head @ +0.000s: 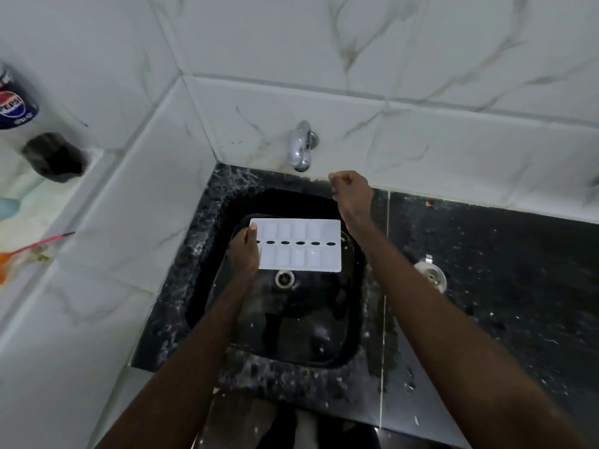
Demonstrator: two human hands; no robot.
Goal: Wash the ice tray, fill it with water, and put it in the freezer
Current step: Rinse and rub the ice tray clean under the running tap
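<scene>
The left hand point(243, 251) pinches the short left end of the ice tray point(299, 245), thumb on top and fingers beneath, holding it flat with its pockets up over the sink point(207, 241), in front of the tap point(300, 147) and just behind the drain point(284, 279). That level hold likely keeps the pockets ready to catch water. The right hand point(351, 191) hangs curled in a loose fist, holding nothing, just right of the tap spout, probably placed to work the tap. No water appears to run from the tap. Right of the sink, a small metal strainer-like piece point(431, 276) lies on the dark counter point(502, 286), and well left of the tap a dark bottle point(16, 102) stands on a pale shelf.
</scene>
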